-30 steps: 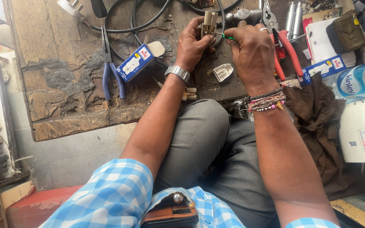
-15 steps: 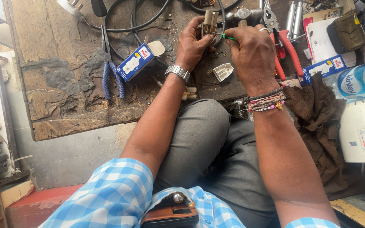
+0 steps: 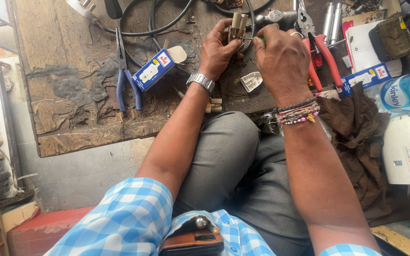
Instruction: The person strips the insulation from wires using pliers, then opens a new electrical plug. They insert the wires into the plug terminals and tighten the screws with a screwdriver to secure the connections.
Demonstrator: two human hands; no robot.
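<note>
Blue-handled pliers [image 3: 128,78], a blue-and-white carton [image 3: 153,71], black cable [image 3: 153,28] and red-handled pliers [image 3: 321,57] lie around the hands on the scarred wooden worktop [image 3: 72,104]. The left hand [image 3: 217,50] has its fingers closed on a cream plastic plug part [image 3: 237,26], held upright; the right hand [image 3: 283,59] pinches a thin green-tipped tool [image 3: 257,40] against it.

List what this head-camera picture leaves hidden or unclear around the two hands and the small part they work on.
- Beige part: lower half hidden by the left hand.
- Green-handled tool: tip and grip covered by the right hand.
- Black cable: cut off by the top edge.
- Red-handled pliers: partly behind the right hand.
</note>
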